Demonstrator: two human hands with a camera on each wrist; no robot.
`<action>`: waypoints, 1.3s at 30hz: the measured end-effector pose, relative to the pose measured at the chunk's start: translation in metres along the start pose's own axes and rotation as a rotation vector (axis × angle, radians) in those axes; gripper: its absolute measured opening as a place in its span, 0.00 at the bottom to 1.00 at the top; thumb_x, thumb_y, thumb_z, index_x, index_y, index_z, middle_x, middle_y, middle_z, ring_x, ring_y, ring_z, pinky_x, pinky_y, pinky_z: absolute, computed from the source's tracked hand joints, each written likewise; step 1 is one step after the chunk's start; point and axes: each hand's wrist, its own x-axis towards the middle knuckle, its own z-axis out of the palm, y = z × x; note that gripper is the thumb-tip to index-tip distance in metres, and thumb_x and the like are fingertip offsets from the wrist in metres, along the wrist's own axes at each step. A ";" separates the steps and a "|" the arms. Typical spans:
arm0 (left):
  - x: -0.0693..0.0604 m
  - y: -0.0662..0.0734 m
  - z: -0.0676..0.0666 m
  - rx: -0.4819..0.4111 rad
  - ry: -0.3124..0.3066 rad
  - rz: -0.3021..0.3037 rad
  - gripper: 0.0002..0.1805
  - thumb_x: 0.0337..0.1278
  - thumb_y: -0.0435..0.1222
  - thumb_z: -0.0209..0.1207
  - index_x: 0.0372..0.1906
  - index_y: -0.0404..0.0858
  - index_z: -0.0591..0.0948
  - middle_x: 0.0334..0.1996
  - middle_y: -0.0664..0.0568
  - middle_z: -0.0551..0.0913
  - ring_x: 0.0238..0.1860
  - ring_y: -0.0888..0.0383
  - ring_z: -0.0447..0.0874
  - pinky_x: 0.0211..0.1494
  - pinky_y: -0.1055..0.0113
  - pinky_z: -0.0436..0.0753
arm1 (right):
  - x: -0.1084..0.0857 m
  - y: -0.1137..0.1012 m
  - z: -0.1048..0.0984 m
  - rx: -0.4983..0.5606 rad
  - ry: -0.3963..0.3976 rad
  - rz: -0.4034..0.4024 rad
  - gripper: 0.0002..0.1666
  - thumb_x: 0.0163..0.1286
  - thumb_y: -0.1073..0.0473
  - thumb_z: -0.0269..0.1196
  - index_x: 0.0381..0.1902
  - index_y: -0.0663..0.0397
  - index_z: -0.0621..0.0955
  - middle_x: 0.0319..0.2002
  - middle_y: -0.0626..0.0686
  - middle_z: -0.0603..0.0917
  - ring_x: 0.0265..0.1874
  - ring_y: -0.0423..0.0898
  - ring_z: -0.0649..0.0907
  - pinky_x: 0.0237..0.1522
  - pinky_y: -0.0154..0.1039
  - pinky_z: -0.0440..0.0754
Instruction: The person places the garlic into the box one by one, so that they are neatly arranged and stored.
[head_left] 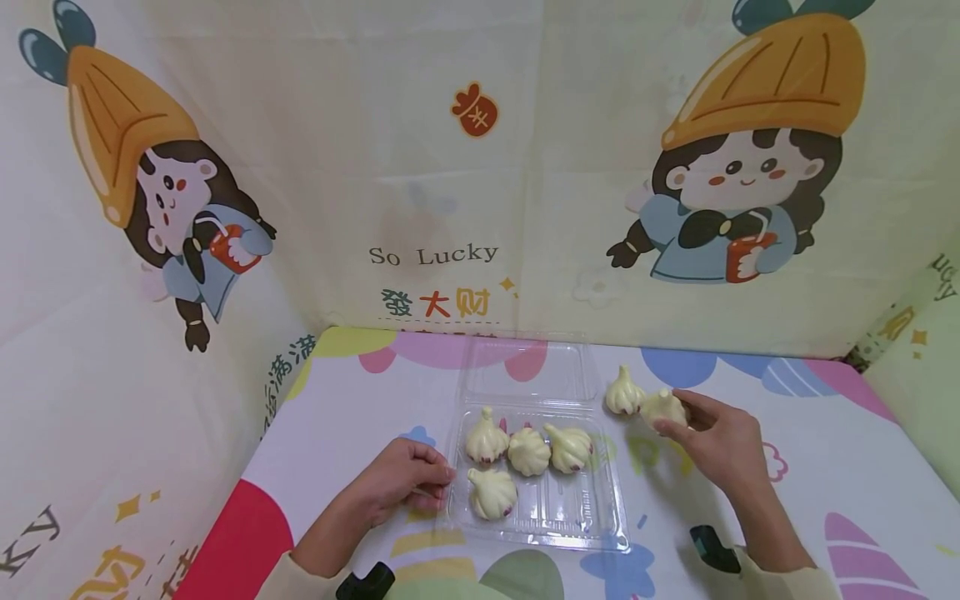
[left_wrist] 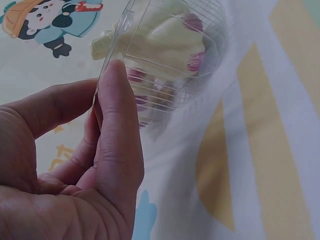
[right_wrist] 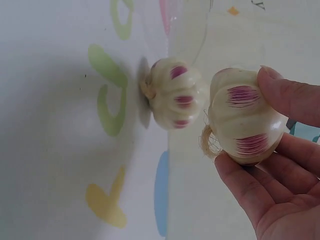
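My right hand (head_left: 716, 437) holds a garlic bulb (head_left: 663, 410) between thumb and fingers; the right wrist view shows this bulb (right_wrist: 247, 117) with purple streaks and root hairs. Beside it another bulb (head_left: 624, 392) rests on the table, right of the clear plastic container (head_left: 555, 521). Inside the container lie several bulbs, three in a row at the back and one bulb (head_left: 492, 493) at the front left. My left hand (head_left: 401, 483) pinches the container's left rim, thumb on one side and fingers on the other, as the left wrist view shows with the hand (left_wrist: 112, 150) close up.
The container's clear lid (head_left: 525, 372) lies folded back behind it. A patterned cloth (head_left: 675, 517) covers the table, and printed cloth walls (head_left: 555, 183) stand at the back and sides.
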 end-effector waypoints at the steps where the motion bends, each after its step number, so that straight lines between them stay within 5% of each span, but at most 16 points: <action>1: 0.000 0.000 0.000 -0.001 0.000 0.000 0.06 0.63 0.30 0.67 0.39 0.29 0.83 0.23 0.52 0.84 0.24 0.62 0.86 0.32 0.70 0.90 | -0.001 -0.001 0.000 0.010 -0.001 -0.008 0.38 0.60 0.52 0.80 0.63 0.65 0.82 0.57 0.70 0.85 0.53 0.66 0.88 0.33 0.13 0.73; 11: 0.000 0.000 0.001 -0.004 -0.004 0.003 0.06 0.63 0.30 0.67 0.38 0.29 0.84 0.24 0.52 0.83 0.24 0.62 0.86 0.31 0.71 0.90 | -0.008 -0.012 0.004 0.068 -0.020 -0.037 0.37 0.58 0.52 0.81 0.62 0.63 0.84 0.57 0.69 0.86 0.55 0.65 0.88 0.36 0.10 0.73; 15: 0.000 0.000 0.001 -0.002 -0.003 0.007 0.06 0.63 0.30 0.67 0.38 0.29 0.84 0.23 0.52 0.83 0.24 0.62 0.86 0.31 0.71 0.90 | -0.010 -0.016 0.004 0.058 -0.038 -0.035 0.37 0.59 0.51 0.80 0.63 0.62 0.83 0.59 0.69 0.84 0.56 0.65 0.87 0.43 0.28 0.89; 18: 0.000 0.001 0.001 -0.002 -0.003 0.009 0.06 0.63 0.30 0.67 0.38 0.29 0.84 0.23 0.52 0.84 0.25 0.62 0.86 0.31 0.71 0.90 | -0.012 -0.019 0.005 0.064 -0.055 -0.053 0.37 0.59 0.51 0.80 0.63 0.62 0.83 0.60 0.70 0.84 0.56 0.66 0.87 0.48 0.48 0.91; 25: 0.000 0.000 0.001 -0.002 -0.008 0.012 0.05 0.64 0.30 0.66 0.37 0.30 0.84 0.23 0.52 0.84 0.24 0.62 0.86 0.31 0.70 0.90 | -0.015 -0.025 0.005 0.102 -0.097 -0.111 0.37 0.57 0.56 0.81 0.63 0.62 0.83 0.58 0.70 0.85 0.54 0.65 0.88 0.45 0.42 0.92; 30: -0.001 -0.001 0.000 -0.004 -0.009 0.015 0.06 0.64 0.30 0.66 0.38 0.29 0.84 0.23 0.52 0.84 0.24 0.62 0.86 0.32 0.70 0.90 | -0.017 -0.029 0.006 0.111 -0.140 -0.110 0.37 0.58 0.55 0.81 0.63 0.62 0.83 0.59 0.70 0.85 0.55 0.65 0.88 0.50 0.50 0.90; 36: 0.000 -0.001 -0.001 -0.008 -0.008 0.014 0.06 0.64 0.30 0.66 0.38 0.29 0.84 0.23 0.52 0.84 0.24 0.62 0.86 0.31 0.70 0.90 | -0.019 -0.031 0.008 0.133 -0.150 -0.161 0.35 0.57 0.58 0.81 0.62 0.60 0.84 0.59 0.67 0.86 0.54 0.62 0.89 0.46 0.40 0.92; 39: 0.000 -0.002 -0.001 -0.009 -0.010 0.014 0.06 0.64 0.30 0.66 0.38 0.29 0.84 0.23 0.52 0.84 0.24 0.62 0.86 0.32 0.70 0.90 | -0.020 -0.032 0.009 0.148 -0.139 -0.207 0.33 0.55 0.59 0.81 0.60 0.59 0.86 0.57 0.67 0.87 0.49 0.48 0.92 0.43 0.29 0.90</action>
